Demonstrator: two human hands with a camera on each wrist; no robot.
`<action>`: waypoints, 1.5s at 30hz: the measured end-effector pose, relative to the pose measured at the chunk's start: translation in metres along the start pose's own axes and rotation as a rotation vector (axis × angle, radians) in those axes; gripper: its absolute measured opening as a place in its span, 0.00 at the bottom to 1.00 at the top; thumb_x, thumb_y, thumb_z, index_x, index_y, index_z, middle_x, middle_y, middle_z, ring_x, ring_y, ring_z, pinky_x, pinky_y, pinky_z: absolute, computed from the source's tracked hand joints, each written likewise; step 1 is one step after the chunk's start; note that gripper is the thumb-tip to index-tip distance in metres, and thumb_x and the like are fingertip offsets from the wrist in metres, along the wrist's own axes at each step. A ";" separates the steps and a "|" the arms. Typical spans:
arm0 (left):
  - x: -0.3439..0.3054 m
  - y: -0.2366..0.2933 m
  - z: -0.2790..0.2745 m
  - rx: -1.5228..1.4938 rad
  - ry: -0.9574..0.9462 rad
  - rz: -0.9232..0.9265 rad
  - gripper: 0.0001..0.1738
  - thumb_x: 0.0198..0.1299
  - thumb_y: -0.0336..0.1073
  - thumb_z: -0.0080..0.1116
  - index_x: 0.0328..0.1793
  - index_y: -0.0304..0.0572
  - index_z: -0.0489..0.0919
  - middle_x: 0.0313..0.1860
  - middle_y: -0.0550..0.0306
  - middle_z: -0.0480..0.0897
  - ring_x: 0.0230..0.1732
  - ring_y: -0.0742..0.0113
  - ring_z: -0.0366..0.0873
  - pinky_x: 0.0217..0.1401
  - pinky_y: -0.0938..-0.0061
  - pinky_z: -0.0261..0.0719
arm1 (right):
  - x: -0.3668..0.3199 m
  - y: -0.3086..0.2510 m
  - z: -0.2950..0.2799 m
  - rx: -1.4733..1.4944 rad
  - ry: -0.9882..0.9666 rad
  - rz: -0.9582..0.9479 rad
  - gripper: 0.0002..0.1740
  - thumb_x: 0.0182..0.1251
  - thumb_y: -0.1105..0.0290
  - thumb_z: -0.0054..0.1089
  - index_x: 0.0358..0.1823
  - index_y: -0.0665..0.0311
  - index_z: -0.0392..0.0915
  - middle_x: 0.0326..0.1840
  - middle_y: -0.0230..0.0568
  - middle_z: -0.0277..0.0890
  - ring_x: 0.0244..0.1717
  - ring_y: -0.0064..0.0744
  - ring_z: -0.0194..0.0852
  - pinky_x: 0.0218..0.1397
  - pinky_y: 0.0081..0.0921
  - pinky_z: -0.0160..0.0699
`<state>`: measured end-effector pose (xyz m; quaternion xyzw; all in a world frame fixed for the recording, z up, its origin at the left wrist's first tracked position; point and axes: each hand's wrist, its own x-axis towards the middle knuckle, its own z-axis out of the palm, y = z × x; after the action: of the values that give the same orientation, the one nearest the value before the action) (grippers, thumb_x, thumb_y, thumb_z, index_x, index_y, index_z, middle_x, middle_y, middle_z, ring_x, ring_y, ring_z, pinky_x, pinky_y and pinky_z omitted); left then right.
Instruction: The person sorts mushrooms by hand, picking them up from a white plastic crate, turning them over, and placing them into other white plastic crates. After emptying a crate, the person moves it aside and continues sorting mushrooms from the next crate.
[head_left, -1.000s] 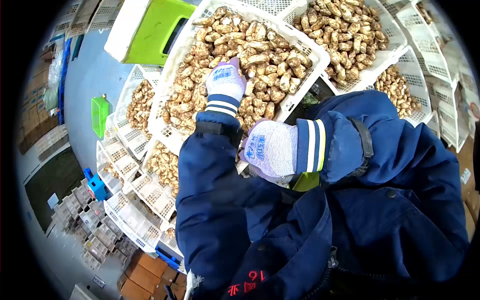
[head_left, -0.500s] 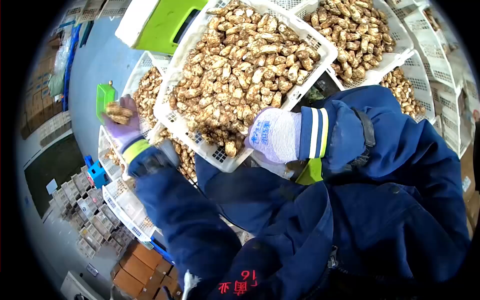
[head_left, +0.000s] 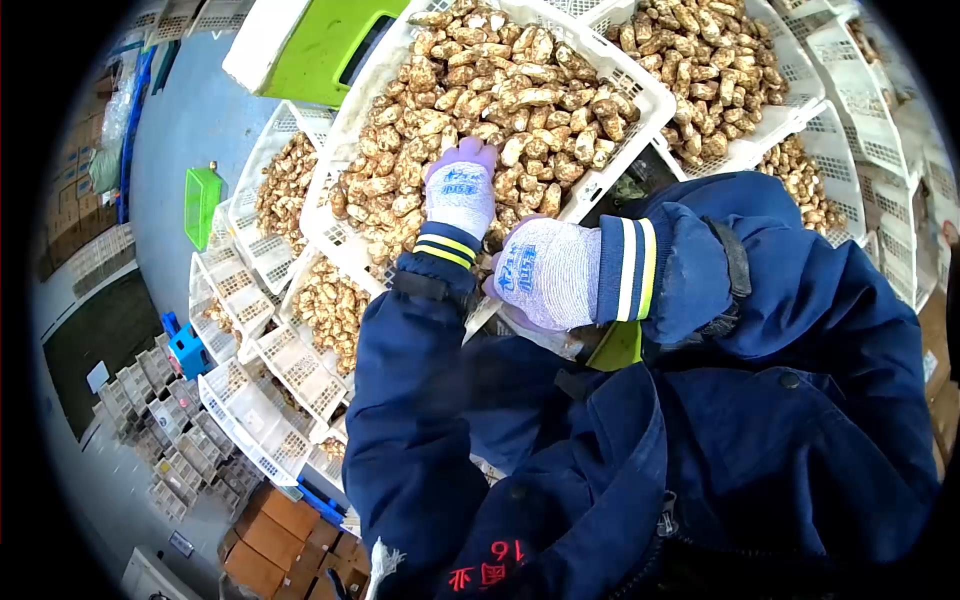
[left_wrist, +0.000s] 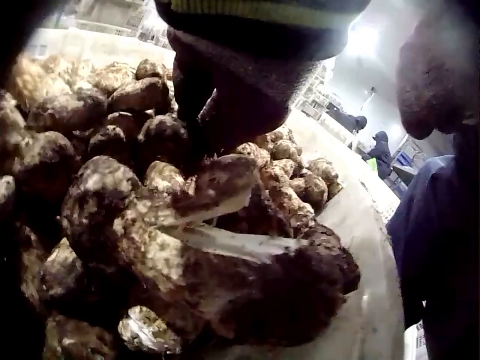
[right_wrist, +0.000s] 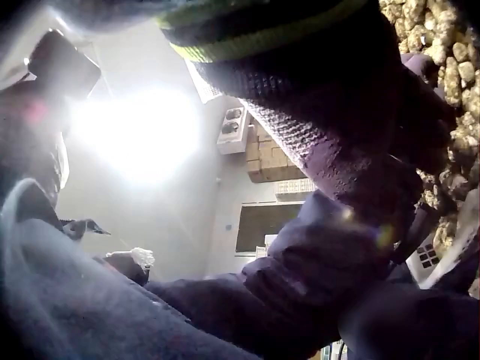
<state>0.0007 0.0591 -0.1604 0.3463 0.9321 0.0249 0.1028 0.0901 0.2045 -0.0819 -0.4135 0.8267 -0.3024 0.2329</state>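
In the head view a white plastic crate (head_left: 640,88) is heaped with short brown mushrooms (head_left: 540,95), many of them soil-stained. My left hand (head_left: 462,190), in a lilac knit glove, lies over the heap near its middle, finger ends down among the mushrooms. The left wrist view shows thick mushrooms (left_wrist: 142,255) with dark caps close below that glove. At the crate's near corner is my right hand (head_left: 545,272), also gloved, its back up and fingers curving away under it. I cannot tell what those fingers hold. In the right wrist view the glove (right_wrist: 352,157) is mostly dark.
More crates of mushrooms stand right (head_left: 700,80) and left (head_left: 285,190). A green plastic stool (head_left: 325,50) is behind the main crate, and a small green basket (head_left: 202,205) is farther left. Cardboard boxes (head_left: 265,545) are stacked at lower left.
Half a second ago my left hand was out at the left with mushrooms in it; now it is back over the heap without them. My right hand has stayed at the near corner.
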 end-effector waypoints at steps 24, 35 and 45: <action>0.019 -0.062 -0.031 -0.184 -0.098 -0.585 0.37 0.56 0.62 0.61 0.60 0.39 0.80 0.45 0.41 0.86 0.48 0.50 0.84 0.56 0.64 0.78 | 0.006 -0.003 -0.006 -0.030 -0.048 -0.007 0.08 0.55 0.64 0.57 0.28 0.61 0.79 0.19 0.40 0.70 0.25 0.45 0.76 0.30 0.39 0.76; -0.063 -0.039 -0.025 -2.297 0.269 -0.473 0.32 0.72 0.62 0.41 0.55 0.36 0.74 0.17 0.70 0.61 0.14 0.75 0.56 0.15 0.81 0.52 | 0.003 -0.003 0.001 0.040 0.048 -0.028 0.11 0.53 0.62 0.58 0.30 0.61 0.81 0.21 0.44 0.76 0.28 0.49 0.78 0.35 0.41 0.79; -0.061 -0.031 -0.020 -2.232 0.313 -0.543 0.29 0.71 0.59 0.47 0.51 0.35 0.75 0.16 0.69 0.64 0.15 0.78 0.58 0.16 0.82 0.52 | 0.003 -0.002 -0.002 -0.003 0.045 0.005 0.11 0.56 0.62 0.57 0.30 0.62 0.80 0.22 0.44 0.76 0.28 0.48 0.80 0.36 0.42 0.80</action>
<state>0.0216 -0.0039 -0.1343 -0.1555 0.4380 0.8532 0.2368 0.0885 0.2017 -0.0795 -0.4047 0.8333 -0.3096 0.2143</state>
